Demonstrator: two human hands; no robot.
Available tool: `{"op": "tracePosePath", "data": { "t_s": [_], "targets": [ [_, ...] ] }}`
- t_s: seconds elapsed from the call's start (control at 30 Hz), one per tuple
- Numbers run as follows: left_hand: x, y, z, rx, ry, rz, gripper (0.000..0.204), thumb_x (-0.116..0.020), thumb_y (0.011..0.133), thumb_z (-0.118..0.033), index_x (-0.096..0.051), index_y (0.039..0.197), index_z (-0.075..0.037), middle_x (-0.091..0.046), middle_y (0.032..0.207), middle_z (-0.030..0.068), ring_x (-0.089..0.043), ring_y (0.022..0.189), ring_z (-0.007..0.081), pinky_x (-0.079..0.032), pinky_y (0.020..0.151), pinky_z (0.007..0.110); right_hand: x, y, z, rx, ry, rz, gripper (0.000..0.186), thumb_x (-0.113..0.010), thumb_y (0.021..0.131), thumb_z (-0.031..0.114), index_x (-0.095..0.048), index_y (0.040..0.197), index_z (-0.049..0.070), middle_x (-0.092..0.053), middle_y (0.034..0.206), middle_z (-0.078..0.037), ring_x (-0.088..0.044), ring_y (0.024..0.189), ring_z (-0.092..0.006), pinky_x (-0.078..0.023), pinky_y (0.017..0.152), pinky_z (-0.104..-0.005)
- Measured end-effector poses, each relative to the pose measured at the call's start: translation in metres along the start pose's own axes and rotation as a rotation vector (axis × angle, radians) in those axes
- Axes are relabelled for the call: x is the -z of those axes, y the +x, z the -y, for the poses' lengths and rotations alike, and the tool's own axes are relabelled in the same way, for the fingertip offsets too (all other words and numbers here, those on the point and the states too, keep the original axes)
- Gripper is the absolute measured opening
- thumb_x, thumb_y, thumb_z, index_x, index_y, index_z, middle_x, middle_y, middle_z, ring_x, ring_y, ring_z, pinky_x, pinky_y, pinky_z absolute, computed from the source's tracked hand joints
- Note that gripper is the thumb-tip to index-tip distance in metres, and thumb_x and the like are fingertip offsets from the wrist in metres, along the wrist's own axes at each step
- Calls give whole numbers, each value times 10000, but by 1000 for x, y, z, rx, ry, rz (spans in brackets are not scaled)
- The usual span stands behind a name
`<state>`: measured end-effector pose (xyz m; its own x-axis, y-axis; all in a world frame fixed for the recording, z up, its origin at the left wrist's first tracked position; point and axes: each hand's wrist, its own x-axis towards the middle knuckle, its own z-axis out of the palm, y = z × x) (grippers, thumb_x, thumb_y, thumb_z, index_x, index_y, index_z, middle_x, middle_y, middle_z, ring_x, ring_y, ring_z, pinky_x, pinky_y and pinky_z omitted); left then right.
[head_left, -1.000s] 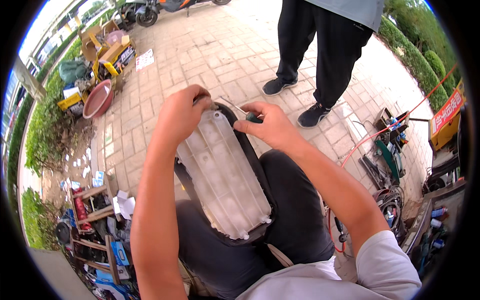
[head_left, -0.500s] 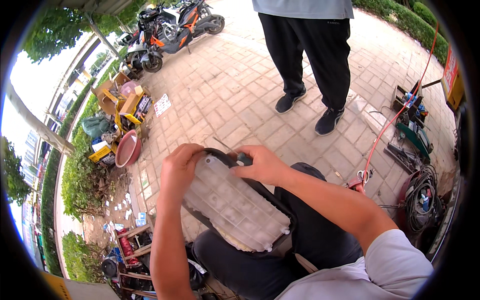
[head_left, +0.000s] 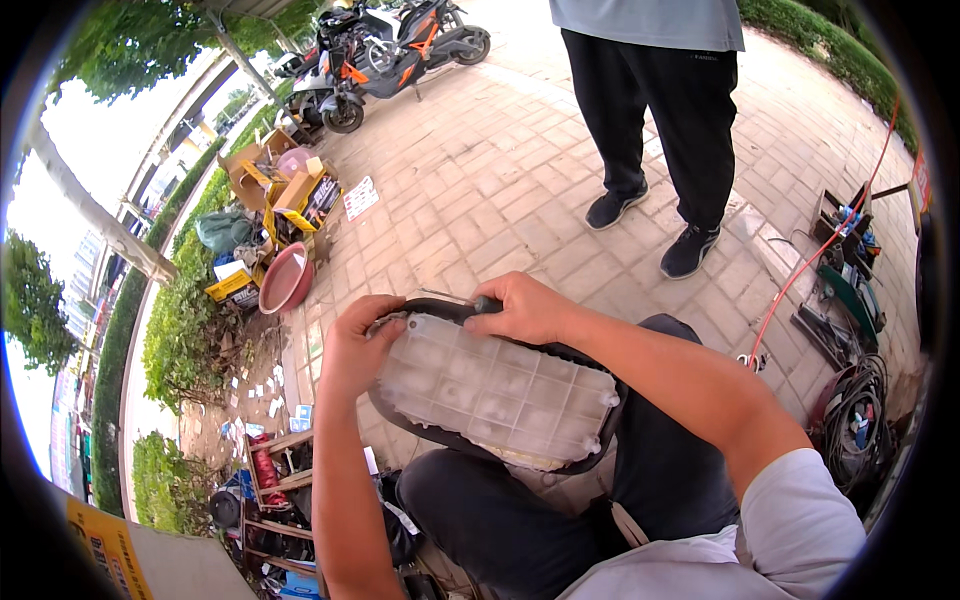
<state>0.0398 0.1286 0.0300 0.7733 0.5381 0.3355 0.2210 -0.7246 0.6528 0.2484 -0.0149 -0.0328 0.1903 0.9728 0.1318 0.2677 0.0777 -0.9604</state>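
Observation:
A scooter seat (head_left: 495,390) lies underside up across my knees, its ribbed whitish plastic base showing inside a black cover. My left hand (head_left: 360,345) is closed on the seat's far left end, thumb on the base and fingers over the black edge. At the far edge, my right hand (head_left: 525,310) grips a screwdriver (head_left: 487,304) by its dark handle. The screwdriver's thin shaft points left along the rim. The right thumb presses on the cover's edge, and some of the right fingers are hidden behind it.
Another person (head_left: 665,130) stands ahead on the paving. To the left are cardboard boxes (head_left: 310,195), a reddish basin (head_left: 287,278) and a wooden rack (head_left: 285,480) of parts. Tools (head_left: 845,280), a red hose (head_left: 800,290) and coiled cable (head_left: 855,410) lie right. Scooters (head_left: 385,60) stand far back.
The seat has turned counterclockwise and lies more crosswise, both hands still on it. The screwdriver shaft now points more level to the left. The surroundings have shifted right in view.

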Motion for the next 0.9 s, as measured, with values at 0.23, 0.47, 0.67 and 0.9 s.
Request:
{"op": "tracePosePath", "data": {
  "t_s": [0.23, 0.47, 0.67, 0.9],
  "targets": [
    [-12, -21, -8, -297, 273, -266, 153, -681, 861, 1, -699, 1013, -8, -720, 977, 160, -708, 846, 302, -554, 756, 337, -5, 6, -8, 30, 105, 118, 288, -769, 821, 231, -704, 989, 6, -667, 776, -47, -562, 709, -115, -461, 669, -293],
    [-10, -29, -6, -152, 358, -273, 79, -651, 912, -80, -659, 978, -37, -698, 879, 170, -681, 772, 360, -531, 690, 407, -14, 4, -5, 34, 19, 128, 362, -762, 826, 311, -703, 999, -2, -685, 813, -108, -616, 767, -174, -484, 732, -322],
    [-13, -27, -6, -50, 358, -257, 109, -624, 942, -134, -654, 990, -41, -696, 882, 190, -673, 797, 393, -522, 695, 429, -28, -22, 8, 191, -445, -287, 413, -662, 885, 263, -575, 1207, 20, -652, 915, -188, -663, 896, -371, -525, 800, -430],
    [-14, -28, -7, -30, 269, -245, 113, -610, 950, -125, -645, 988, -25, -693, 872, 201, -666, 802, 402, -511, 695, 441, -19, -51, 58, 120, -660, -37, 265, -549, 948, 216, -514, 1129, 26, -659, 906, -202, -657, 848, -420, -519, 713, -490]
  ]
}}
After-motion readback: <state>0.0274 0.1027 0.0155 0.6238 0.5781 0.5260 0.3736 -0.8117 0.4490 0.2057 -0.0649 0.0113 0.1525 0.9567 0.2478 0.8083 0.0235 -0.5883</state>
